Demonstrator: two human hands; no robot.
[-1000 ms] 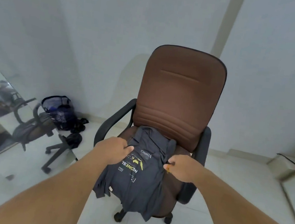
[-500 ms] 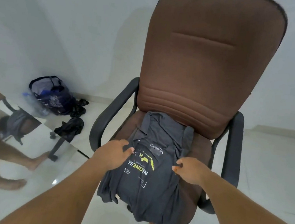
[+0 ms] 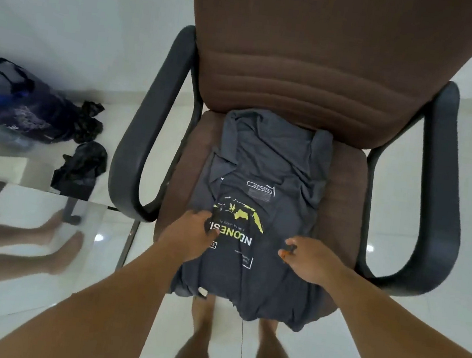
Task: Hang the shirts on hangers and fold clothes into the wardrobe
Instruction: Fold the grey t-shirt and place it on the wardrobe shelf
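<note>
White tiled floor (image 3: 404, 199) and pale walls are framing a brown chair (image 3: 318, 55) with black armrests, viewed from directly above.

Shirt (image 3: 263, 164): a dark grey garment is lying on the chair seat, part-folded, with its upper end bunched against the backrest and its lower edge hanging over the front of the seat. A yellow and white print is facing up. In my judgement the seat is serving as a folding surface, since no hanger or wardrobe is showing.

Left hand (image 3: 188, 238): it is pressing on the left side of the shirt, beside the print, with the fingers bent down into the cloth. Whether they are pinching a fold or only pinning it I cannot tell.

Right hand (image 3: 308, 259): the fingers are curling in and pinching the cloth at the right side of the print. A small orange fleck is showing at the fingertips; what it is cannot be made out.

Both hands are sitting on opposite sides of the print, which suggests a grip for lifting or turning the shirt over in the next fold. That is a judgement only.

Outward: bare legs are standing just before the seat. On the floor to the left, a blue bag (image 3: 15, 101) and dark clothes (image 3: 82, 160) are lying near a mirror (image 3: 27, 242), well apart from the chair.
</note>
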